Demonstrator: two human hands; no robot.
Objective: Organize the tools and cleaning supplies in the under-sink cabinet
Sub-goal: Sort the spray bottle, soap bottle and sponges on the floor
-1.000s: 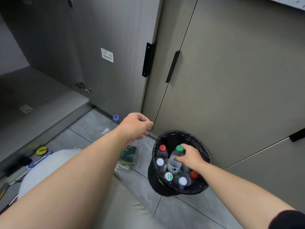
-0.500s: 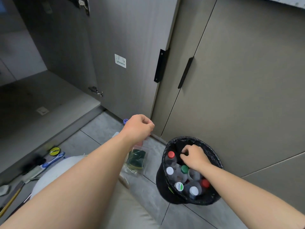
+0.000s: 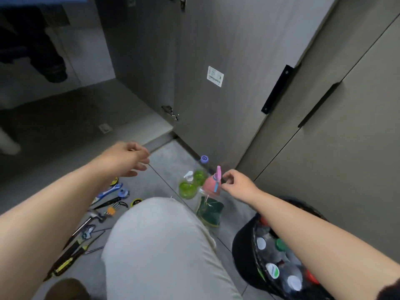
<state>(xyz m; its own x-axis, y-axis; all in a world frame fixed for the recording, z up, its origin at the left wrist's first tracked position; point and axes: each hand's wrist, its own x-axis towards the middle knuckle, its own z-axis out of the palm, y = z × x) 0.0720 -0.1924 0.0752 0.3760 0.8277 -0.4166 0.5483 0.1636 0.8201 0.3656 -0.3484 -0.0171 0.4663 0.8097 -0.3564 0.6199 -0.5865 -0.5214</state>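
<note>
My right hand (image 3: 237,184) reaches to a pink spray bottle (image 3: 211,185) on the tiled floor, thumb and forefinger apart right at its nozzle, no grip visible. Beside it stand two bottles of green liquid (image 3: 187,189), one with a white pump, one with a purple cap (image 3: 204,158). A bag of green sponges (image 3: 211,211) lies just in front. My left hand (image 3: 127,158) hovers empty, fingers loosely spread, over the front edge of the open cabinet floor (image 3: 65,126). Several hand tools (image 3: 101,211) lie on the floor at left: a blue-handled brush, hex keys, a tape measure, a wrench.
A black bin (image 3: 242,256) full of capped plastic bottles stands at lower right under my right forearm. My bent knee (image 3: 162,245) fills the lower middle. The open cabinet door (image 3: 216,105) stands behind the bottles; shut doors lie to the right.
My right hand has left the bin and moved left to the pink spray bottle. My left hand has opened and shifted left toward the cabinet. The view has dropped, showing the tools and bottles.
</note>
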